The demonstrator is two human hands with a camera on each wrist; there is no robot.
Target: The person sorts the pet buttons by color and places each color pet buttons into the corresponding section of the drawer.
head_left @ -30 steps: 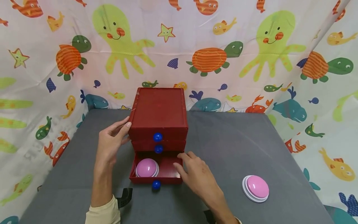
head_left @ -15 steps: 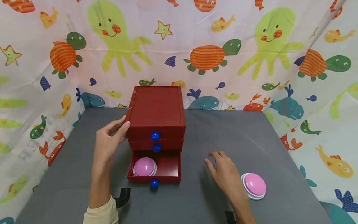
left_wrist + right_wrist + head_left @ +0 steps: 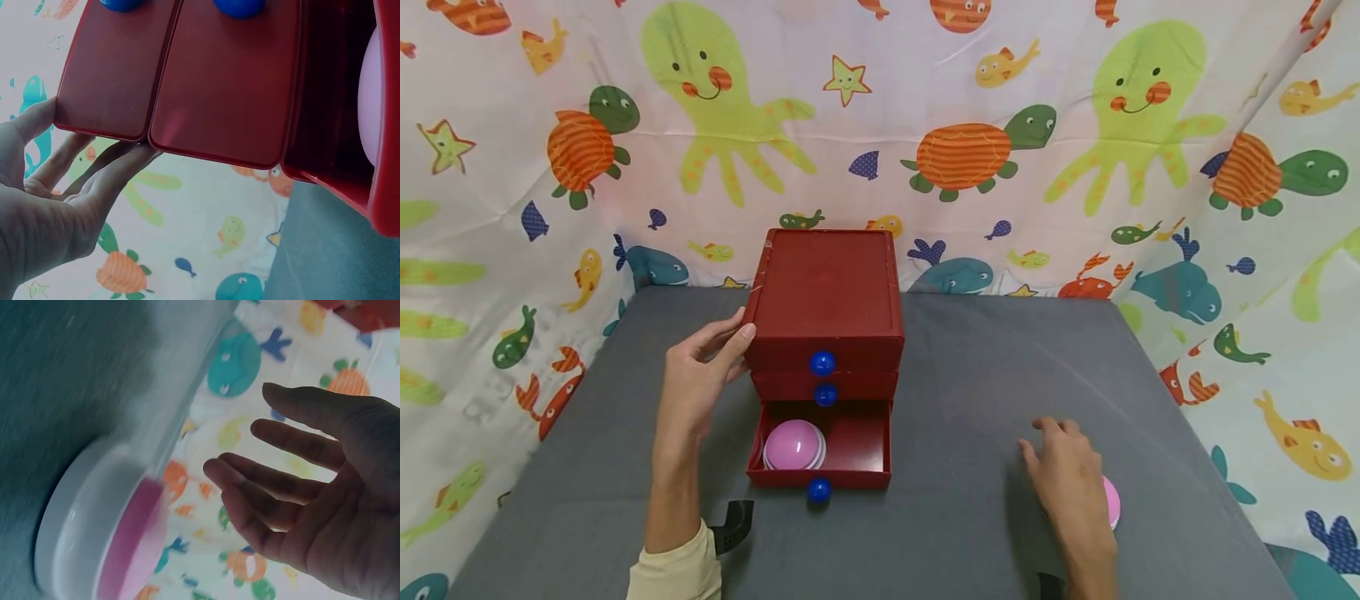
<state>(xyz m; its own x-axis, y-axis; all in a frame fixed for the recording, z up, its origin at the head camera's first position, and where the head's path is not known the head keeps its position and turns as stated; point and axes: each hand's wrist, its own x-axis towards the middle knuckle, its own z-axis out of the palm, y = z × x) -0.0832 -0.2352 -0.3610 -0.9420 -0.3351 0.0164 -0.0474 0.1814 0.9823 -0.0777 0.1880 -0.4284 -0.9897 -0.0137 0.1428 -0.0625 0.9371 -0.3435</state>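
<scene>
A small red chest of drawers (image 3: 827,287) with blue round knobs stands mid-table, its bottom drawer (image 3: 865,477) pulled out. Inside that drawer, on the left, sits a pink push-button light (image 3: 793,444) with a white base. My left hand (image 3: 700,375) rests against the chest's left side near the front top corner, thumb at the corner and fingers fairly straight. My right hand (image 3: 1067,479) is over the right of the table, holding nothing, fingers loosely bent. Partly hidden behind it is a second pink push-button light (image 3: 1111,502); the right wrist view shows this light (image 3: 119,531) beside the fingers.
A grey cloth (image 3: 955,533) covers the table. White curtains printed with sea animals (image 3: 966,156) hang behind and along both sides. Black wrist straps (image 3: 732,527) show at the forearms.
My right hand has left the drawer's right edge and moved right, to beside the second pink light, covering most of it. My left hand has stayed at the chest.
</scene>
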